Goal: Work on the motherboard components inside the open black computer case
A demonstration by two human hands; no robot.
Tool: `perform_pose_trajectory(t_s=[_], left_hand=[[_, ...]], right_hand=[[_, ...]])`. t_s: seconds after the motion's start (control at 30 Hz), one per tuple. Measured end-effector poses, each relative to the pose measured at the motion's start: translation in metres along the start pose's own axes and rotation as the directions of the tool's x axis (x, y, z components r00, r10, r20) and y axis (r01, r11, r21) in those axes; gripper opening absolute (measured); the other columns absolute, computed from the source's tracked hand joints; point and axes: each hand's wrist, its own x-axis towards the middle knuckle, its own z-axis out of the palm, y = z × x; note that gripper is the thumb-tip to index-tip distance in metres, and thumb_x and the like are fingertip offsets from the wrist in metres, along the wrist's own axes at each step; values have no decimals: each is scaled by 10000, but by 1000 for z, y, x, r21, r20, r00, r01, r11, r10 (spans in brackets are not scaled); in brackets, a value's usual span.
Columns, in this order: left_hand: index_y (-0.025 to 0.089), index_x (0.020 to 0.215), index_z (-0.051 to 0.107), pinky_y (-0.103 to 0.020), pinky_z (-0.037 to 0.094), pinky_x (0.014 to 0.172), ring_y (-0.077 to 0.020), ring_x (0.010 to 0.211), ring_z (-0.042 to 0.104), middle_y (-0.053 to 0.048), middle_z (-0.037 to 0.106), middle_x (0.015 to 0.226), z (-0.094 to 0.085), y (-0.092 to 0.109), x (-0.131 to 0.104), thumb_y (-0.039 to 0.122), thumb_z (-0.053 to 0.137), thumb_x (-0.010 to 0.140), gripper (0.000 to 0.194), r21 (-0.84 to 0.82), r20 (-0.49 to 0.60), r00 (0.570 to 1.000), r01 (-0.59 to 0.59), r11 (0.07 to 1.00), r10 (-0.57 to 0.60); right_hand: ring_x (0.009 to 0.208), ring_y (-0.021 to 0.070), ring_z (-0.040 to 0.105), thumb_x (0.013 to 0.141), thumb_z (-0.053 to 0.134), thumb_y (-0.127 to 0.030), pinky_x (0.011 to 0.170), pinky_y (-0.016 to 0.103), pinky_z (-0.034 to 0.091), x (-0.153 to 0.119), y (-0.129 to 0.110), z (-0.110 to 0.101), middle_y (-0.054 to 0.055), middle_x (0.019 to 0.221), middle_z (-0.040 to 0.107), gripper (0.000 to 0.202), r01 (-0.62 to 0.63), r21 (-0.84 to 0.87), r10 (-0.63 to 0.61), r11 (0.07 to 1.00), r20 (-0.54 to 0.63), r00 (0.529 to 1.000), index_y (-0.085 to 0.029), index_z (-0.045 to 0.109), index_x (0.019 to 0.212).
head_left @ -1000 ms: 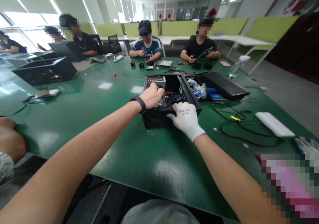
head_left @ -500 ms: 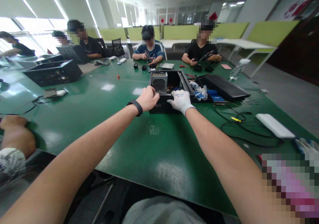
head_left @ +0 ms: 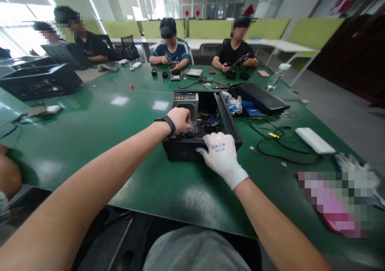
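Note:
An open black computer case (head_left: 183, 152) lies on the green table in front of me. Inside it are a grey power supply (head_left: 187, 98), a round black fan (head_left: 211, 121) and a circuit board (head_left: 196, 129) with coloured wires. My bare left hand (head_left: 179, 119), a black band at its wrist, reaches over the case's left side. Its fingers are curled together above the board; what they pinch, if anything, is hidden. My right hand (head_left: 221, 152), in a white glove, grips the near wall of the case, fingers over the top and thumb in front.
To the right lie a black panel (head_left: 261, 97), gloves (head_left: 232, 103), black cables (head_left: 264, 141) and a white power bank (head_left: 314, 140). A water bottle (head_left: 278, 76) stands farther back. Two people with tools sit opposite. Another case (head_left: 40, 80) is at the left, and a small orange-handled screwdriver (head_left: 131, 87) lies mid-table.
The case has come nearer to me, with my right hand still on its near wall. My left hand has gone from the near left corner to above the board inside.

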Motion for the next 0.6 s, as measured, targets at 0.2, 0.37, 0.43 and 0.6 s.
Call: perform_pose_trajectory(t_s=[0.2, 0.37, 0.43, 0.6], left_hand=[[200, 993, 733, -261, 503, 802, -222, 916, 679, -76, 743, 994, 22, 13, -3, 451, 793, 634, 442, 121, 191, 981, -63, 991, 39], [180, 1007, 742, -309, 532, 791, -266, 915, 687, -122, 740, 989, 36, 26, -8, 451, 805, 602, 492, 194, 307, 950, -114, 974, 50], [171, 1012, 747, -318, 539, 798, -276, 927, 690, -140, 737, 1008, 41, 31, -9, 429, 812, 592, 497, 203, 348, 936, -135, 970, 58], [161, 1013, 758, -300, 549, 810, -274, 927, 699, -158, 738, 1031, 49, 40, -8, 321, 858, 505, 542, 224, 439, 898, -101, 969, -8]], right_hand=[[860, 231, 480, 883, 550, -533, 702, 354, 204, -53, -8, -21, 69, 914, 611, 336, 33, 16, -33, 999, 18, 999, -215, 599, 978], [791, 224, 459, 838, 634, -488, 681, 352, 183, -91, -14, -30, 46, 824, 589, 273, 46, 94, -47, 995, 17, 999, -228, 610, 917], [770, 220, 450, 814, 669, -463, 674, 350, 179, -102, -16, -32, 38, 798, 582, 250, 40, 121, -42, 992, 15, 999, -233, 613, 895], [724, 206, 431, 783, 701, -438, 655, 348, 164, -113, -18, -33, 28, 751, 568, 233, 43, 141, -42, 989, -8, 999, -234, 609, 849]])
